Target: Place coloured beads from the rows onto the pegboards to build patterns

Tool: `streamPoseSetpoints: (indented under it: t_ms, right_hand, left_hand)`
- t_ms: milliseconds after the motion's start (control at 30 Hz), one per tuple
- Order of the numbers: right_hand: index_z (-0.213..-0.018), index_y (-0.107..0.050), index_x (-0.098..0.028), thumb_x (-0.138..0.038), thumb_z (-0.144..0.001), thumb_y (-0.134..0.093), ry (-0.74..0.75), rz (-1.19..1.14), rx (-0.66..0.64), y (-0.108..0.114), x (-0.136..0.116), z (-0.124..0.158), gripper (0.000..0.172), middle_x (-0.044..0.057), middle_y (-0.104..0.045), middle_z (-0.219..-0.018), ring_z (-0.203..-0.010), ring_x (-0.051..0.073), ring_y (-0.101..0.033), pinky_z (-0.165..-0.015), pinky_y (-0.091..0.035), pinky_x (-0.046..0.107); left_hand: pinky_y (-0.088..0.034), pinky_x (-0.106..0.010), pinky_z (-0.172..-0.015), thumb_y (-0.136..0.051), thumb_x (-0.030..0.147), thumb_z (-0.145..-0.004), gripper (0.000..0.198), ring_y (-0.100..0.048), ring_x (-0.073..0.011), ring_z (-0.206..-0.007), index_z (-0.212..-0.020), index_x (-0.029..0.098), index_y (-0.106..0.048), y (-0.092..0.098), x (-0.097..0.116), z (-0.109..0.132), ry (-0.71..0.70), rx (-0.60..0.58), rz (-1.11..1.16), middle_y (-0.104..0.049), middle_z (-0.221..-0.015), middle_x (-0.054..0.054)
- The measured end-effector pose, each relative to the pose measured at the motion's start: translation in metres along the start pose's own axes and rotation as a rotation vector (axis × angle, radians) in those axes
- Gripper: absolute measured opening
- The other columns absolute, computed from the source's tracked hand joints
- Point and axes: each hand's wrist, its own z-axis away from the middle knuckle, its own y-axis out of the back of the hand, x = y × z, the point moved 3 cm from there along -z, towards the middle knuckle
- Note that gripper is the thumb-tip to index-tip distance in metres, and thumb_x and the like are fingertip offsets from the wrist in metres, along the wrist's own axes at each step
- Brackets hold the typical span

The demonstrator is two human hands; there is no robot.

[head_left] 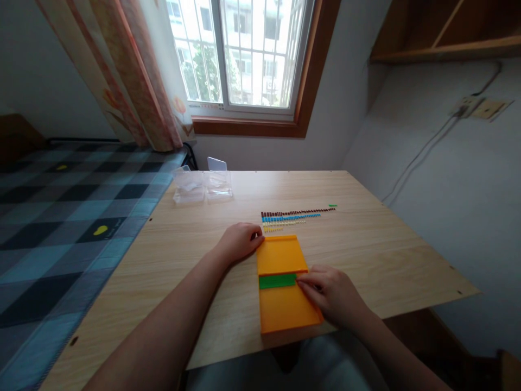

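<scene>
I work over a shallow orange rectangular plastic tray (280, 312) on a light wood-grain tabletop (366, 244). The tray's near section lies just left of my right hand (331, 290). That hand's thumb and fingers draw together at the right end of a flat bright-green strip (278, 281); I cannot tell whether they pinch or merely touch it. The strip lies left of this grip, inside the tray, along the near side of the orange cross ridge (284, 273). My left hand (240, 241), curled, meets the tray's far left corner; clamping or bracing, I cannot tell which.

For good alignment, I judge: brace that corner, press lightly, keep the strip parallel to the ridge. Excess force could skew it. Avoid brushing the rows of small brown, blue, cream and yellow pieces (277, 219) beyond the left fingertips. Clear plastic boxes (220, 187) stand farther off, left of the rows.
</scene>
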Motion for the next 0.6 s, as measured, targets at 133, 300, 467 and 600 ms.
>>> streamPoseSetpoints:
  t_ms: [133, 300, 467, 600]
  right_hand:
    - [-0.097, -0.08, -0.028, -0.025, -0.098, -0.057, 0.003, -0.001, -0.009, -0.0012, -0.0009, -0.0016, 0.024, 0.001, -0.076, -0.09, -0.085, 0.019, -0.069, -0.075, -0.049, 0.029]
    - [-0.096, -0.08, -0.028, -0.025, -0.098, -0.057, 0.018, 0.002, 0.009, -0.0025, -0.0001, -0.0024, 0.024, 0.001, -0.076, -0.088, -0.084, 0.02, -0.069, -0.074, -0.05, 0.029]
    - [-0.097, -0.08, -0.028, -0.025, -0.098, -0.057, 0.018, -0.005, 0.021, -0.0026, 0.0016, -0.0015, 0.023, 0.002, -0.077, -0.091, -0.085, 0.02, -0.07, -0.076, -0.05, 0.029]
    - [-0.096, -0.079, -0.027, -0.026, -0.098, -0.057, 0.012, -0.003, 0.029, -0.0032, 0.0006, -0.001, 0.023, 0.002, -0.076, -0.089, -0.084, 0.02, -0.07, -0.075, -0.05, 0.029]
  left_hand:
    - [-0.04, -0.029, -0.064, -0.059, 0.032, -0.091, 0.019, -0.063, -0.0179, -0.072, -0.081, 0.021, -0.072, 0.0012, 0.001, 0.0005, 0.002, -0.003, 0.005, -0.074, -0.082, -0.004]
    - [-0.042, -0.029, -0.065, -0.059, 0.033, -0.09, 0.02, -0.063, -0.0182, -0.073, -0.082, 0.021, -0.073, 0.0019, 0.0015, 0.0007, 0.008, -0.008, 0.008, -0.074, -0.081, -0.004]
    - [-0.041, -0.03, -0.066, -0.058, 0.032, -0.091, 0.02, -0.063, -0.0184, -0.074, -0.083, 0.022, -0.073, 0.0011, 0.0011, 0.0, -0.002, -0.008, 0.007, -0.075, -0.084, -0.004]
    - [-0.04, -0.029, -0.065, -0.058, 0.032, -0.092, 0.021, -0.063, -0.0184, -0.074, -0.083, 0.022, -0.073, 0.0018, 0.0016, 0.0001, 0.005, -0.01, -0.001, -0.075, -0.084, -0.004]
